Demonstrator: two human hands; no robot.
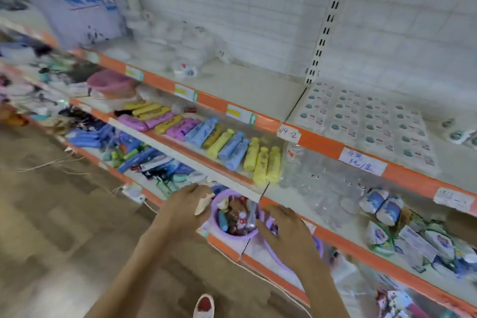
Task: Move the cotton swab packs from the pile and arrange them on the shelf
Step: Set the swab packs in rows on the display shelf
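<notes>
Flat cotton swab packs (366,121) lie in neat rows on the upper right shelf (258,95). A few loose packs (462,135) sit at the far right edge of that shelf. Both my hands are well below them, at a purple basket (233,233) on a lower shelf. My left hand (189,201) is at the basket's left rim, with its fingers curled round a small pale object (204,204); motion blur hides what the object is. My right hand (282,226) rests with spread fingers on the basket's right side.
The basket holds several small wrapped items. Yellow, blue and purple tubes (232,148) lie on the middle shelf, with clear plastic bottles (309,175) to their right. Packets of goods (413,240) crowd the lower right shelf. A white cable (134,192) trails along the floor.
</notes>
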